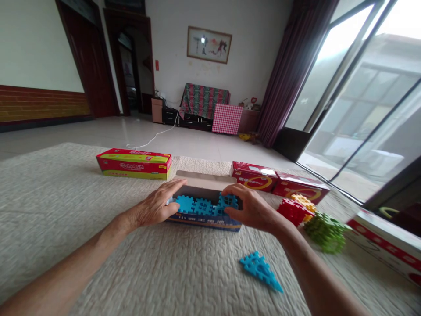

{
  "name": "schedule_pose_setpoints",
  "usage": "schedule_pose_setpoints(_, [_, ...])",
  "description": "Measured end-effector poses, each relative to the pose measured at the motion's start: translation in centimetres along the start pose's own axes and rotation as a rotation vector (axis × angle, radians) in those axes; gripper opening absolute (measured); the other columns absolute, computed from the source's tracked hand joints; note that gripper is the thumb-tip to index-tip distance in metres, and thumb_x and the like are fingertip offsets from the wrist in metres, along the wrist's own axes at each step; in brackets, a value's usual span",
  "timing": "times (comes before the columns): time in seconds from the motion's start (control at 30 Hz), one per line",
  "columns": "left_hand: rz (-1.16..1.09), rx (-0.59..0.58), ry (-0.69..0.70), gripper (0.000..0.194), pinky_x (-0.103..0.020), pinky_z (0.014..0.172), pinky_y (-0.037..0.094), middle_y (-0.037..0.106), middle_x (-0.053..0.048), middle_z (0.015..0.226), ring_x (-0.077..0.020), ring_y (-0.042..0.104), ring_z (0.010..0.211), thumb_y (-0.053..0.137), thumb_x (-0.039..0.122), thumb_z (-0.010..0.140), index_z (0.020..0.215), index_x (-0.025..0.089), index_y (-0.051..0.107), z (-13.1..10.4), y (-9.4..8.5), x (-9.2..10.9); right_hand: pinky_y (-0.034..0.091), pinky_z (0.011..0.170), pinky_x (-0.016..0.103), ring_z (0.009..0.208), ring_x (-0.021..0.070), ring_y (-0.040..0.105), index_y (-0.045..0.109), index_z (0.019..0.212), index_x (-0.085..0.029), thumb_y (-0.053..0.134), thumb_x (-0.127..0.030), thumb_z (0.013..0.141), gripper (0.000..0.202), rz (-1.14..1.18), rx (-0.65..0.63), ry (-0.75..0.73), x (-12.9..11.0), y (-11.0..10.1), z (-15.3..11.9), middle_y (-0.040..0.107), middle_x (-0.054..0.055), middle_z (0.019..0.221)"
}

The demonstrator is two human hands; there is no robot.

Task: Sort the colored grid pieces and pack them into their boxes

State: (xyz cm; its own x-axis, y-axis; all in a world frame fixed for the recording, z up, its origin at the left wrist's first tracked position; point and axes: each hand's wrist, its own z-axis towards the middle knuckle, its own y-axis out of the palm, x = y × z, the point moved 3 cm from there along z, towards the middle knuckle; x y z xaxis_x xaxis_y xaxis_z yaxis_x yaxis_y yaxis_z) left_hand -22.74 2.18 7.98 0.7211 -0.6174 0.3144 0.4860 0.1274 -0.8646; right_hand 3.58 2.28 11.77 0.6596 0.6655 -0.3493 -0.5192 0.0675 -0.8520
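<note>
A dark blue cardboard box (206,222) lies on the quilted cover in front of me, its flap raised at the back. Inside it sit several blue interlocking plastic building tiles (202,206). My left hand (164,202) grips the box's left end, thumb over the near edge and fingers towards the back. At the right end, my right hand (245,205) has thumb and fingers closed around a blue tile (228,200) inside the box. Another blue tile piece (261,271), pointed at one end, lies on the cover nearer to me, left of my right forearm.
Beyond the box stand a red and yellow-green box (134,164) and two dark red boxes (255,176) (301,186). To the right lie red tiles (294,211), yellow tiles (304,202) and green tiles (327,232), beside a white and red box (388,241).
</note>
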Motion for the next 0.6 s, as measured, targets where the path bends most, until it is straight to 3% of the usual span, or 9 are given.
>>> schedule_pose_setpoints(0.23, [0.023,-0.018,-0.019,0.061,-0.042,0.113,0.027,0.037,-0.011,0.147,-0.0253,0.032,0.136,0.041,0.019,0.08,0.141,0.015,0.034,-0.1,-0.2,0.2,0.049,0.078,0.031,0.088,0.0173,0.06,0.062,0.099,-0.021,0.056,-0.016,0.07,0.03,0.01,0.14,-0.005,0.7,-1.2,-0.3,0.064,0.005,0.1])
schedule_pose_setpoints(0.4, [0.03,-0.016,-0.026,0.06,-0.04,0.114,0.026,0.036,-0.008,0.148,-0.0246,0.031,0.137,0.04,0.022,0.082,0.141,0.016,0.033,-0.2,0.1,-0.2,0.049,0.081,0.032,0.088,0.0177,0.063,0.065,0.091,-0.02,0.047,-0.007,0.068,0.032,-0.061,0.335,0.168,4.5,-3.3,-1.0,0.067,0.003,0.096])
schedule_pose_setpoints(0.47, [0.034,-0.01,-0.022,0.059,-0.04,0.114,0.026,0.036,-0.007,0.149,-0.025,0.031,0.137,0.04,0.024,0.083,0.142,0.017,0.032,-0.3,0.3,-0.5,0.049,0.082,0.033,0.092,0.0193,0.063,0.065,0.096,-0.019,0.046,-0.005,0.065,0.039,-0.104,0.261,0.261,6.4,-3.4,-1.6,0.067,0.005,0.101])
schedule_pose_setpoints(0.6, [0.024,-0.012,-0.026,0.058,-0.041,0.114,0.025,0.035,-0.006,0.149,-0.025,0.03,0.137,0.038,0.026,0.085,0.142,0.019,0.031,-0.4,0.7,-1.1,0.047,0.088,0.034,0.102,0.0233,0.06,0.061,0.111,-0.017,0.053,-0.006,0.065,0.048,-0.153,-0.069,0.361,8.8,-2.0,-2.9,0.063,0.011,0.115])
